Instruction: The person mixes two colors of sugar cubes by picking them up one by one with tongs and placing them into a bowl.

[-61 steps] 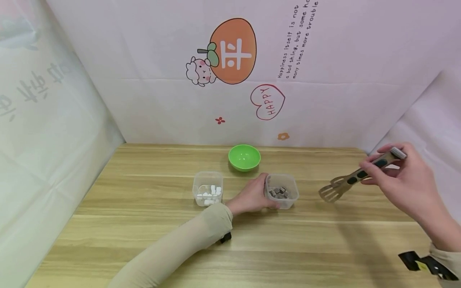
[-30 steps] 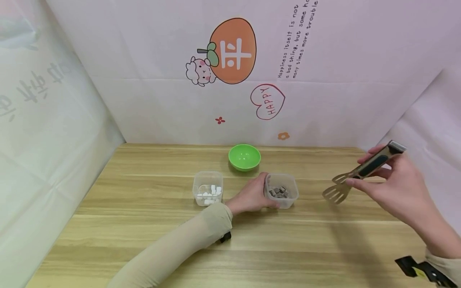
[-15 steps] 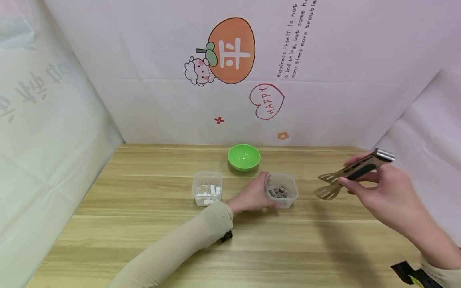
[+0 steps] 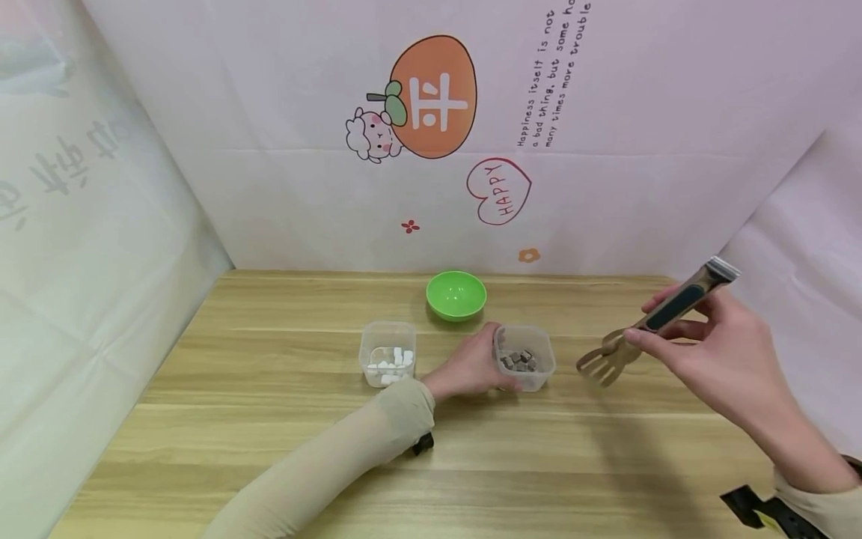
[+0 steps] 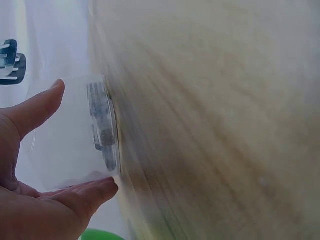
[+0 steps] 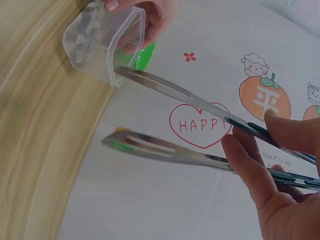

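Observation:
My left hand (image 4: 468,365) holds a clear plastic container (image 4: 541,379) standing on the table, with thumb and fingers about its side. Several small dark grey cubes (image 4: 520,361) lie in it. In the left wrist view, the thumb (image 5: 42,107) and fingers lie against the container's wall (image 5: 60,130). Metal tongs (image 4: 679,307) with dark grip pads are pinched in my right hand (image 4: 730,359), to the right of the container. Their slotted tips point down and left, above the table. In the right wrist view, the two tong arms are spread, with nothing between them.
Left of my left hand stands a second clear container (image 4: 388,333) with several white pieces (image 4: 397,358). A green bowl (image 4: 456,295) sits behind, near the white printed backdrop (image 4: 303,202). All stand on a wood-grain table (image 4: 269,374); sheets hang at both sides.
My right hand has moved left with the tongs, bringing the tips nearer the container of grey cubes. The tongs have also turned in the fingers. My left hand keeps its place.

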The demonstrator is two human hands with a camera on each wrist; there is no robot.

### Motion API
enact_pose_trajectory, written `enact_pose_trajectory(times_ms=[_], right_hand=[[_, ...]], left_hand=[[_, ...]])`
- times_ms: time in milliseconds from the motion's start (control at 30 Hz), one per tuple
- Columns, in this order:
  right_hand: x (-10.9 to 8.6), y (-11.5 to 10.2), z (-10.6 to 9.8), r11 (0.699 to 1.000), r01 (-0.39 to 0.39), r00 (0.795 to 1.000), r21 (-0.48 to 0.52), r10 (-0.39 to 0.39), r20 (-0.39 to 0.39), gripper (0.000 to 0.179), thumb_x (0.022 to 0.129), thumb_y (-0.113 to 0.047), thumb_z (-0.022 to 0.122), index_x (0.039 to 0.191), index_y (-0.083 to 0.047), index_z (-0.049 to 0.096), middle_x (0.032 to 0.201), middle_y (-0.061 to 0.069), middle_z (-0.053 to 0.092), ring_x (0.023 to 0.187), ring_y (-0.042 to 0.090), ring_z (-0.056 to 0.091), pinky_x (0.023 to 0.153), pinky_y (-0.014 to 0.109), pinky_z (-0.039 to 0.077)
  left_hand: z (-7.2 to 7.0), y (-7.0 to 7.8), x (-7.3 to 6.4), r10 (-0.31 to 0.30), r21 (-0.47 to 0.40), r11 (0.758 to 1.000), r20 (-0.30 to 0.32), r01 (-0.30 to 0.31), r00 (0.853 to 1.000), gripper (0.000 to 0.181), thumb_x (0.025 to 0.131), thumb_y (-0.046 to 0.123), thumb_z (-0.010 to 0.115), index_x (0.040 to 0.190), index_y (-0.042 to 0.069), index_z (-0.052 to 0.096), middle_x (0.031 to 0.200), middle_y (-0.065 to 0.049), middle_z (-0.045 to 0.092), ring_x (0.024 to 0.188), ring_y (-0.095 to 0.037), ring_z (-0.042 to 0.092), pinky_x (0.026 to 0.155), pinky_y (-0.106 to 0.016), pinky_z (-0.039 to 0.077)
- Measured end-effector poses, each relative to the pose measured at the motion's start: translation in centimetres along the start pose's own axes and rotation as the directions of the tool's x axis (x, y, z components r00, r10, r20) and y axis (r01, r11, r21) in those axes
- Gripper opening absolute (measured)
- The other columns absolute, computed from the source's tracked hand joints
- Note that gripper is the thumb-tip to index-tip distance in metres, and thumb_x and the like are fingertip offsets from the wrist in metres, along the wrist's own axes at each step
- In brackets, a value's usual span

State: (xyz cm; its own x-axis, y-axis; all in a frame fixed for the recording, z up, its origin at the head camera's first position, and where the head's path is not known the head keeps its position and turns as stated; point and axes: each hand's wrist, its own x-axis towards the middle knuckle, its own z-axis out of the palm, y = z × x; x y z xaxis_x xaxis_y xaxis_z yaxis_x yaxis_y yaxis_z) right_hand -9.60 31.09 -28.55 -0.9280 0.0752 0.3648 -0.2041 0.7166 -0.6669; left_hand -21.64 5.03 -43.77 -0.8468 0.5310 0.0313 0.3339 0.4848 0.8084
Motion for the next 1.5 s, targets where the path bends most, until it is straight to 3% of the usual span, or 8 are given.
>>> enact_pose_trajectory(times_ms=[200, 533, 767, 1000, 1167, 1300, 1500], right_hand=[[-0.1, -0.4, 0.1, 0.999, -0.038, 0.999, -0.027, 0.038, 0.003, 0.048, 0.083, -0.015, 0.092, 0.12, -0.014, 0.063, 0.097, -0.025, 0.067, 0.075, -0.009, 0.069, 0.054, 0.016, 0.051], [-0.1, -1.2, 0.6, 0.999, 0.044, 0.999, -0.027, -0.045, -0.025, 0.044, 0.082, -0.013, 0.093, 0.119, -0.022, 0.07, 0.086, -0.023, 0.075, 0.072, -0.008, 0.07, 0.05, 0.018, 0.045], [-0.1, -1.6, 1.2, 0.992, 0.122, 0.991, 0.035, -0.12, -0.056, 0.047, 0.081, -0.002, 0.091, 0.122, -0.012, 0.07, 0.103, -0.023, 0.074, 0.076, -0.007, 0.072, 0.05, 0.014, 0.05], [0.1, -2.6, 1.7, 0.978, 0.191, 0.979, 0.082, -0.184, -0.087, 0.053, 0.079, 0.006, 0.09, 0.125, -0.01, 0.07, 0.105, -0.016, 0.076, 0.078, -0.004, 0.073, 0.057, 0.011, 0.054], [0.5, -3.0, 2.4, 0.969, 0.234, 0.97, 0.082, -0.227, -0.086, 0.054, 0.076, 0.011, 0.09, 0.123, -0.007, 0.072, 0.108, -0.013, 0.073, 0.094, -0.004, 0.069, 0.072, 0.01, 0.058], [0.5, -3.2, 2.9, 0.971, 0.216, 0.975, 0.098, -0.209, -0.08, 0.05, 0.078, 0.01, 0.089, 0.122, -0.004, 0.07, 0.108, -0.006, 0.073, 0.097, -0.002, 0.069, 0.08, 0.013, 0.058], [0.9, -3.2, 3.9, 0.972, 0.182, 0.982, 0.152, -0.17, -0.087, 0.039, 0.082, 0.007, 0.087, 0.115, 0.001, 0.067, 0.097, 0.0, 0.075, 0.087, 0.001, 0.073, 0.077, 0.017, 0.061]], left_hand=[[0.1, -0.2, -0.1, -0.024, -0.017, 1.0, -0.005, 0.024, 1.0, 0.1, 0.066, 0.019, 0.102, 0.147, 0.002, 0.047, 0.128, -0.011, 0.064, 0.111, -0.018, 0.062, 0.103, -0.032, 0.052], [0.1, -0.5, 0.0, -0.051, -0.084, 0.995, -0.016, 0.049, 0.999, 0.099, 0.062, 0.013, 0.103, 0.145, 0.005, 0.051, 0.128, -0.009, 0.065, 0.113, -0.02, 0.063, 0.104, -0.033, 0.053], [0.0, -0.1, -0.5, -0.075, -0.084, 0.994, -0.025, 0.072, 0.997, 0.105, 0.06, 0.012, 0.104, 0.149, 0.006, 0.049, 0.127, -0.008, 0.065, 0.111, -0.019, 0.063, 0.104, -0.034, 0.053], [-0.2, -0.1, -0.9, -0.093, -0.067, 0.994, -0.036, 0.091, 0.995, 0.101, 0.06, 0.013, 0.104, 0.146, 0.007, 0.051, 0.128, -0.008, 0.065, 0.112, -0.019, 0.062, 0.105, -0.036, 0.052], [-0.3, -0.1, -1.1, -0.09, -0.087, 0.992, -0.039, 0.087, 0.995, 0.098, 0.061, 0.012, 0.104, 0.144, 0.006, 0.053, 0.13, -0.009, 0.066, 0.115, -0.02, 0.062, 0.106, -0.036, 0.051], [-0.4, -0.2, -1.2, -0.091, -0.108, 0.99, -0.036, 0.087, 0.995, 0.099, 0.061, 0.011, 0.103, 0.145, 0.005, 0.052, 0.132, -0.011, 0.065, 0.118, -0.023, 0.062, 0.108, -0.038, 0.051], [-0.6, -0.2, -1.5, -0.112, -0.111, 0.988, -0.036, 0.107, 0.993, 0.103, 0.062, 0.011, 0.103, 0.15, 0.006, 0.05, 0.135, -0.011, 0.064, 0.119, -0.026, 0.062, 0.109, -0.041, 0.051]])
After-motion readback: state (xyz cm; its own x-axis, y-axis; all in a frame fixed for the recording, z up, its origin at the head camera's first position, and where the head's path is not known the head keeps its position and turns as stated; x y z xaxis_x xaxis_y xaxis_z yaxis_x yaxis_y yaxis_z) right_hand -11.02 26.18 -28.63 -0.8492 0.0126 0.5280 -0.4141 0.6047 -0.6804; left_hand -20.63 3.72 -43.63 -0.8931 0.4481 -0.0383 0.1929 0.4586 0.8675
